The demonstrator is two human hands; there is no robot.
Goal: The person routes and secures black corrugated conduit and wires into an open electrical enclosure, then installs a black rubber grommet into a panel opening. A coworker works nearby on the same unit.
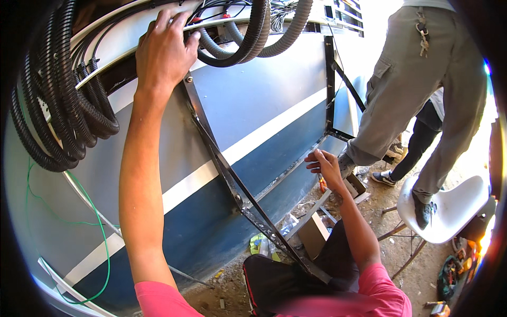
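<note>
Head view: on my feed the left hand [165,55] bends over the white rail [107,67], which lies right beneath it; I cannot tell whether it grips. I see the right hand [326,168] lower down, fingers loosely curled, its contents unclear to me. Black corrugated conduit [257,36] loops just right of the left hand. Between both hands slants a black metal bracket [196,105]. Beyond the right hand, a person [409,79] has one shoe on a white chair [458,203].
</note>
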